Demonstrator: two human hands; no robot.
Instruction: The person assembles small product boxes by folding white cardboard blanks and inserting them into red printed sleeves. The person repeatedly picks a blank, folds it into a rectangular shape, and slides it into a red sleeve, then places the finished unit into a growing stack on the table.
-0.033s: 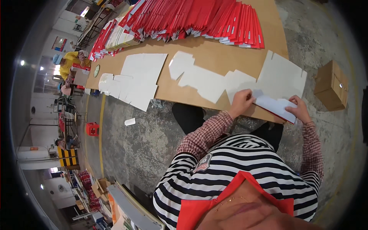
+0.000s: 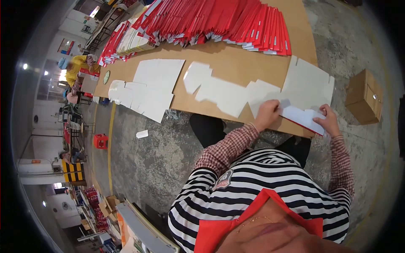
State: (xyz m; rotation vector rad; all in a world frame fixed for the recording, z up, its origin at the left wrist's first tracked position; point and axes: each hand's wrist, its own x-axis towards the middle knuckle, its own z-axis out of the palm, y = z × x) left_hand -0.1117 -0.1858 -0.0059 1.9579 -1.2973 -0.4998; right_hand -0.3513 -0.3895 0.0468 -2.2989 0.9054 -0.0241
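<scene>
A white die-cut cardboard box blank (image 2: pixel 223 95) lies flat along the near edge of the brown table (image 2: pixel 184 103). Its near right flap (image 2: pixel 300 116) is bent up, with a thin red strip showing along the table's edge. My left hand (image 2: pixel 268 114) presses its closed fingers against the left end of this flap. At the other end, my right hand (image 2: pixel 328 121) pinches the flap between thumb and fingers. To the left rests a second white box blank (image 2: pixel 156 82), its lower corner hanging over the table edge; neither hand touches it.
Red folded cardboard pieces (image 2: pixel 211 23) lie in a long overlapping row at the table's back. A brown carton (image 2: pixel 363 97) stands right of the table. On the floor are a red stool (image 2: pixel 100 141) and a white scrap (image 2: pixel 142 134). A person in yellow (image 2: pixel 78 66) works at far left.
The box blank has shifted slightly left at its far left end and right panel. My left hand has moved a little down and right along the flap; my right hand keeps its pinch.
</scene>
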